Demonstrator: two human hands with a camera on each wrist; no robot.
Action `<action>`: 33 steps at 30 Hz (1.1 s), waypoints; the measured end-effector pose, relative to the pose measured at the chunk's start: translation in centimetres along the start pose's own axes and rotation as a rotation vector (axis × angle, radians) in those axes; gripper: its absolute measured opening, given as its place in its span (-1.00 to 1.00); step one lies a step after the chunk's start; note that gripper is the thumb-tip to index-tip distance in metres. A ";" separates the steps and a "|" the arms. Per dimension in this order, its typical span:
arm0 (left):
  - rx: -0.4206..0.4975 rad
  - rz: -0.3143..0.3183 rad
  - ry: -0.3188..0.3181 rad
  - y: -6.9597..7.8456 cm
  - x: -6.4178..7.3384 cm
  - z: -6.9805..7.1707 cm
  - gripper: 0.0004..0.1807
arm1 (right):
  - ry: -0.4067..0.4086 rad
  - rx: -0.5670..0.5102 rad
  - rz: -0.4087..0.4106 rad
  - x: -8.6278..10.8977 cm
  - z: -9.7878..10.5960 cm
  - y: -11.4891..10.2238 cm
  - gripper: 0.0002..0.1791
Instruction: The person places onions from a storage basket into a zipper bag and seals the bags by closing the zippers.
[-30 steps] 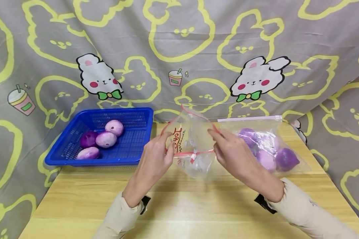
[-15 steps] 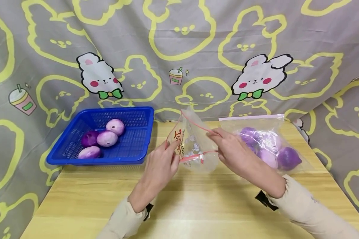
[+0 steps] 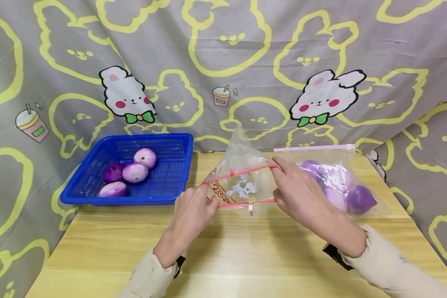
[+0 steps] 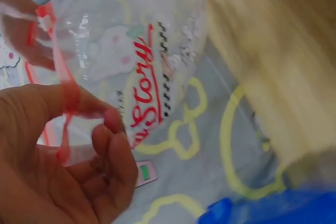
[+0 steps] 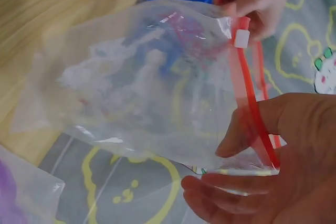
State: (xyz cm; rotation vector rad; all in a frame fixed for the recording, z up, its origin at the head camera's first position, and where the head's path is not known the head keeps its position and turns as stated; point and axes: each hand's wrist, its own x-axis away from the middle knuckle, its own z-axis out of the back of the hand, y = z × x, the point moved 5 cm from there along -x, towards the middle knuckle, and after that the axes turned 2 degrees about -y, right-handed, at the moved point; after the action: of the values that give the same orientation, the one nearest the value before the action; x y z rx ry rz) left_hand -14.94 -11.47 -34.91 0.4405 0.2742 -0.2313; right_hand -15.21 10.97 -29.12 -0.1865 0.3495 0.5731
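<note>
Head view shows a wooden table (image 3: 108,252) against a rabbit-print curtain (image 3: 223,62), with a blue basket (image 3: 171,182) holding four purple onions (image 3: 135,172) at its far left and a sealed bag of onions (image 3: 339,186) lying at its far right. Between them, raised just above the table, is a clear zip bag (image 3: 246,182) with a red zip strip and a small white slider, its mouth pulled wide. Its left end is pinched by the left hand (image 3: 193,209) and its right end by the right hand (image 3: 301,194), thumb and fingers on the red strip.
</note>
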 end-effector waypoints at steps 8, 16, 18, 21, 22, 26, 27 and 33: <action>0.205 -0.011 -0.162 -0.6 -0.2 -3.1 -0.43 | -0.018 -0.176 0.159 -1.1 0.4 0.3 -0.50; 0.652 0.001 -0.340 -0.3 1.0 -3.4 -0.68 | -0.040 -0.255 0.186 -1.0 -0.5 -0.3 -0.59; 0.766 0.022 -0.380 -0.2 1.2 -3.3 -0.66 | -0.063 -0.266 0.189 -0.9 -0.8 -0.4 -0.47; 0.848 0.026 -0.403 -0.2 1.4 -3.1 -0.62 | -0.100 -0.273 0.199 -0.8 -1.3 -0.7 -0.35; 0.843 0.016 -0.400 -0.2 1.5 -3.0 -0.59 | -0.109 -0.271 0.201 -0.8 -1.4 -0.7 -0.33; 0.759 -0.037 -0.376 -0.3 1.7 -2.8 -0.53 | -0.150 -0.301 0.185 -0.7 -1.5 -0.6 -0.30; 0.728 -0.051 -0.363 -0.4 1.8 -2.8 -0.52 | -0.169 -0.318 0.175 -0.7 -1.4 -0.5 -0.27; 0.574 -0.086 -0.316 -1.1 1.9 -3.3 -0.46 | -0.316 -0.458 0.111 -0.2 -1.3 0.0 0.01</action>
State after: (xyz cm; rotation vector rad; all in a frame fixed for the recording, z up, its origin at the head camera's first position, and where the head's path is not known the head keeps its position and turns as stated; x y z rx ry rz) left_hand -14.13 -11.29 -38.78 0.9488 -0.0921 -0.4614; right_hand -15.73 10.56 -30.23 -0.5120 -0.0837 0.7756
